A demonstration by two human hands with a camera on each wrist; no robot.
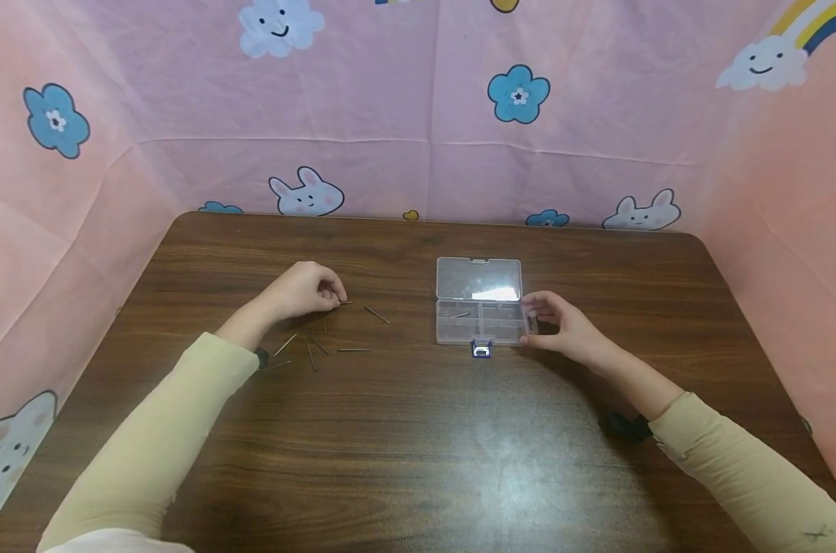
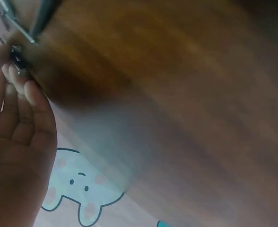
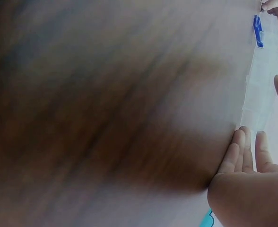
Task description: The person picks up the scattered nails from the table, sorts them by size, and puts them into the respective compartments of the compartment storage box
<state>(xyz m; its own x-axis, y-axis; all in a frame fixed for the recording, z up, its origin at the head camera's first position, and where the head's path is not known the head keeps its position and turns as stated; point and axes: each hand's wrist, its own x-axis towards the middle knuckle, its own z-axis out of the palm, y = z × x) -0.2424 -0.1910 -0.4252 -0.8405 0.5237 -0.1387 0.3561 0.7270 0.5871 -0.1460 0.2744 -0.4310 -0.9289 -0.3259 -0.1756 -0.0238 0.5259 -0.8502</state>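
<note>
My left hand (image 1: 305,290) is low over the left half of the table, thumb and fingertips pinching a thin metal nail (image 1: 346,302). In the left wrist view, dark metal pieces (image 2: 18,60) show at the fingertips, too blurred to separate. Several loose nails (image 1: 355,350) lie scattered near this hand. A clear plastic compartment box (image 1: 457,332) stands with its lid (image 1: 469,278) swung back and its blue latch (image 1: 482,349) towards me. Inside its back left compartment lies a nail (image 1: 461,315). My right hand (image 1: 563,326) holds the box's right end between thumb and fingers.
The brown wooden table (image 1: 404,453) carries everything. A pink printed cloth (image 1: 383,100) hangs behind it and along both sides. A lone nail (image 1: 376,314) lies between the left hand and the box.
</note>
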